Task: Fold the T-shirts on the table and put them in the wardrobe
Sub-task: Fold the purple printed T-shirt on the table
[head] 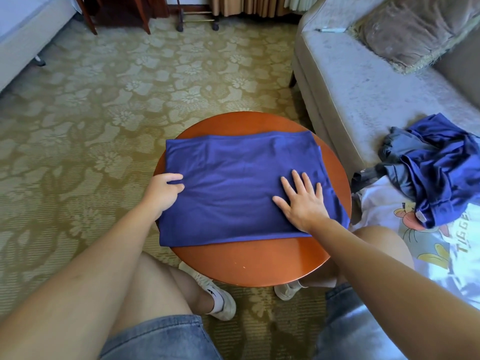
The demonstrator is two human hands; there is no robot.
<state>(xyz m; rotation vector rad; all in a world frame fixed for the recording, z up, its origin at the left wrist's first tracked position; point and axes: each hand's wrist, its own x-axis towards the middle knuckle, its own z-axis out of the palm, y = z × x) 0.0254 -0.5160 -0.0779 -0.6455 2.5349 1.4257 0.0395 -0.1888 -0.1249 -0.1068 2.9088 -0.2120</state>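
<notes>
Denim shorts (155, 339) and two bare forearms fill the bottom of the view, reaching forward to a blue T-shirt (233, 183). It lies folded into a rough rectangle on a round wooden table (246, 263), covering most of the top and hanging slightly past the left rim. The left hand (165, 189) is at the shirt's left edge, its fingers curled in and pinching the cloth there. The right hand (302, 201) lies palm down on the right part of the shirt, fingers straight and spread apart, pressing the fabric onto the table. Below the table's near rim the person's knees and white sneakers (220, 300) show above a green-gold flowered carpet (104, 100). Just right of the table stands a pale grey sofa (363, 100). On its near seat lies a heap of unfolded clothes: a crumpled blue garment (446, 172) on top, a dark grey garment (392, 146) tangled with it, and under both a white printed T-shirt (420, 240) with a cartoon figure, which spreads toward the person's right knee. Farther back on the sofa a brownish fringed cushion (415, 29) leans in the corner, and a pen (331, 29) lies on the seat just beside it. Across the carpet, by the far wall, stand dark wooden furniture legs (117, 11) and a wheeled metal rack (197, 19) in front of curtains. The corner of a white bed (23, 35) shows at the upper left.
</notes>
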